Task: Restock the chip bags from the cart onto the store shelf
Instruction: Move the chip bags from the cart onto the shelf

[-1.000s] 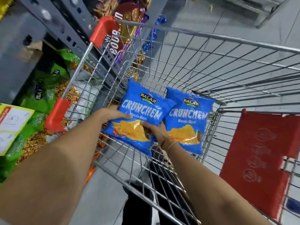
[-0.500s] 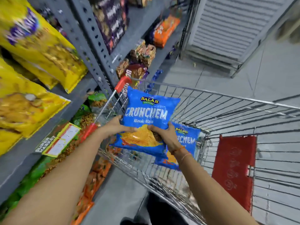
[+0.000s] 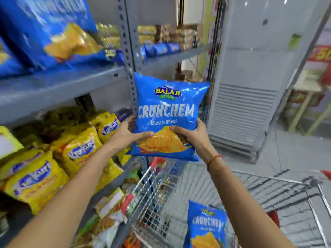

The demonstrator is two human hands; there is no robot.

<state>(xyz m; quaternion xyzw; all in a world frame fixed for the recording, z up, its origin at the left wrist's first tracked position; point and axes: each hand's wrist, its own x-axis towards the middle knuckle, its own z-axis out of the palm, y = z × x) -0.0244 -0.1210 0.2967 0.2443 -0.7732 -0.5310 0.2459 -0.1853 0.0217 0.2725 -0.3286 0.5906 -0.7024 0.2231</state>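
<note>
Both the left hand [image 3: 128, 134] and right hand [image 3: 192, 134] grip the puffy blue foil chip bag [image 3: 167, 111] by its lower edge, upright above the wire cart [image 3: 161, 203], label readable, likely for the grey metal shelf [image 3: 59, 85].

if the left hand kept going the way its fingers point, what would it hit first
The left hand points right across the held chip bag, so past it the right hand likely comes first, as both grip the same bag; depth is hard to judge.
</note>
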